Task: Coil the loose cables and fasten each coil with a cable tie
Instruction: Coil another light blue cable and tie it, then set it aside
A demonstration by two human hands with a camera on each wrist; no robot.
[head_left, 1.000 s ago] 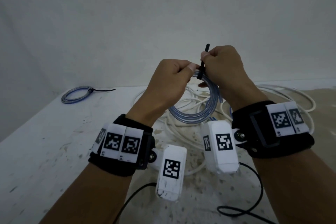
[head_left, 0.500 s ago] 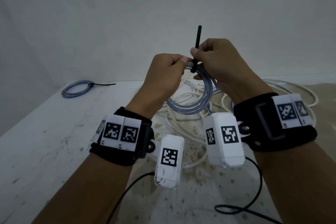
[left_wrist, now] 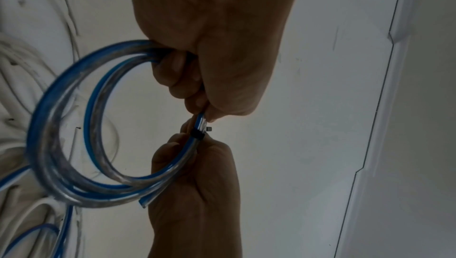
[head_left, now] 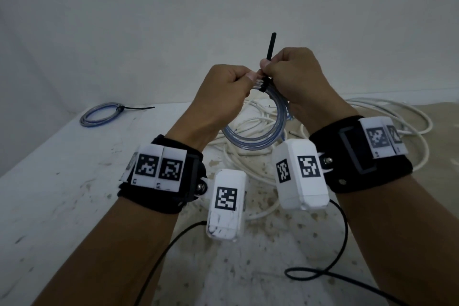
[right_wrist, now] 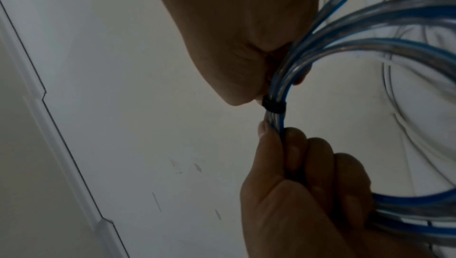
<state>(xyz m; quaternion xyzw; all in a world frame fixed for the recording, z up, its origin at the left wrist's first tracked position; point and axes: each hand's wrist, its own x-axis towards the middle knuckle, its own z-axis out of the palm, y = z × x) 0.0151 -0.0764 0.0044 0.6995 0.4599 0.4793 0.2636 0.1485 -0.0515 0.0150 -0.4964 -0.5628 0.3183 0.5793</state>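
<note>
Aloft, blue coil [head_left: 250, 140] gripped between both hands [head_left: 224, 89], right [head_left: 295, 74] pinching black tie [head_left: 270, 47].

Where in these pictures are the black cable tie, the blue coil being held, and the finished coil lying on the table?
black cable tie [head_left: 270, 46], head view, on its upright free tail.
blue coil [head_left: 248, 143], head view, on its hanging lower arc.
finished coil [head_left: 99, 117], head view, on the ring's near edge.

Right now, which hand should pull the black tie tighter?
The right hand. It already pinches the tie's tail sticking up above the coil. The left hand grips the coil beside the tie, so it can keep steadying it.
</note>
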